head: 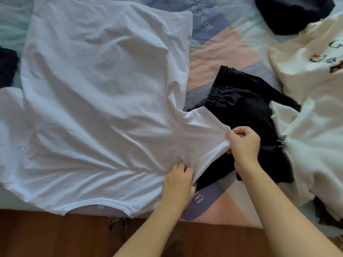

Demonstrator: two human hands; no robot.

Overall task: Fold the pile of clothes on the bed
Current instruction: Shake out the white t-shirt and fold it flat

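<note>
a patchwork bedcover of pink, grey-blue and pale panels carries stitched lettering; reddish-brown wooden floor runs along the near edge.

light: soft, even daylight | shadows: faint, in folds of the white T-shirt | glare: cream garment washed out | focus: slightly soft overall | edges: wide-angle bending

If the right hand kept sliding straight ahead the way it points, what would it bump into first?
Probably the black shorts: the right hand, pinching the sleeve of the white T-shirt, points up the bed over that dark fabric. How high the hand sits above it is unclear.
</note>
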